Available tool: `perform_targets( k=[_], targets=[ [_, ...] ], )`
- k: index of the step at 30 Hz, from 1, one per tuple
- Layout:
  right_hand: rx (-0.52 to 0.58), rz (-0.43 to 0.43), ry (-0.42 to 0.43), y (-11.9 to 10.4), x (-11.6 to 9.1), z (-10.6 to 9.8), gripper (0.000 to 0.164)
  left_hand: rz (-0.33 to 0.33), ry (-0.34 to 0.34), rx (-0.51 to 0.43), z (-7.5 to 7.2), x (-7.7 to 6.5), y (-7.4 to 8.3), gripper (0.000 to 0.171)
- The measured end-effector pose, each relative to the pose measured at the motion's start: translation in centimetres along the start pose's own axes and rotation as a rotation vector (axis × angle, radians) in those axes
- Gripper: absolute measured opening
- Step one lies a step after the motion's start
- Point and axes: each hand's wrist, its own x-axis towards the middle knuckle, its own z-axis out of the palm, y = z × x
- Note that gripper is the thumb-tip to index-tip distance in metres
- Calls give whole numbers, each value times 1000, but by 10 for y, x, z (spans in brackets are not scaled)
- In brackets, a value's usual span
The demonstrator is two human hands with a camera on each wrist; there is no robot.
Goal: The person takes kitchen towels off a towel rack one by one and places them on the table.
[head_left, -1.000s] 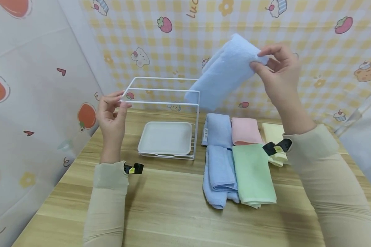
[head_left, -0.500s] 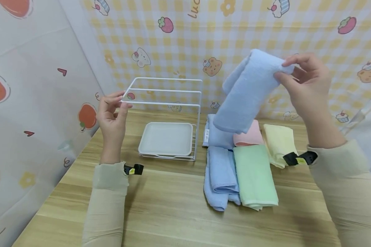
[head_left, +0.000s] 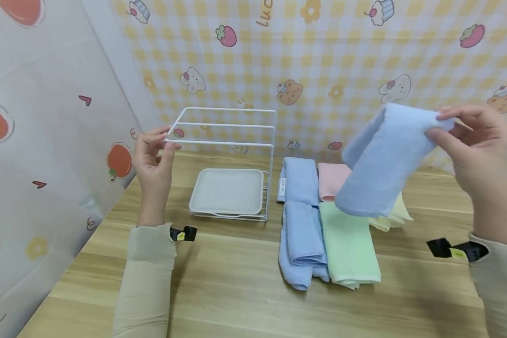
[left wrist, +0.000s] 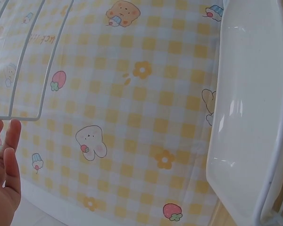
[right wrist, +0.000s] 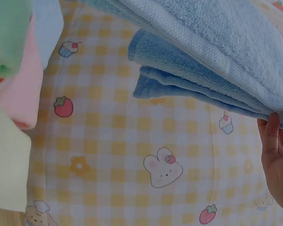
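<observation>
My right hand (head_left: 481, 145) pinches a folded light blue towel (head_left: 388, 159) by its upper corner, between thumb and fingers. The towel hangs in the air, partly in front of the green, pink and yellow towels; the right wrist view shows its folded layers (right wrist: 212, 52). At the left, my left hand (head_left: 154, 155) grips the upper left corner of a white wire rack (head_left: 219, 142) with thumb and fingertips. In the left wrist view the fingers (left wrist: 12, 136) meet the end of the rack's bars. A white tray (head_left: 227, 190) lies in the bottom of the rack.
Right of the rack lie folded towels on the wooden table (head_left: 219, 281): blue ones (head_left: 300, 180) (head_left: 306, 234), a pink one (head_left: 331, 178), a green one (head_left: 350, 249) and a pale yellow one (head_left: 395, 216). A checked cloth (head_left: 342, 56) hangs behind.
My right hand has carried the blue towel right and downward, away from the rack's upper right side. My left hand has stayed on the rack.
</observation>
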Motion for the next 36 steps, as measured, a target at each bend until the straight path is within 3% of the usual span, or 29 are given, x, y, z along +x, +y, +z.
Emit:
perform_targets(
  k=[4,9,15,24,36],
  targets=[
    [-63,45,-26,-2,-11,-16,24,-5,0,-3,0,-1,-1,13],
    [-7,113,-89,3,-20,-36,20,-7,0,-10,-1,-1,-1,13],
    [110,183,-174,10,-33,-55,32,-16,-3,-25,-1,-1,0,13],
    [62,288,-278,11,-56,-73,36,-15,0,-34,0,-3,-1,13],
    [132,427,-388,15,-90,-89,43,-9,-1,-7,0,-2,-1,14]
  ],
)
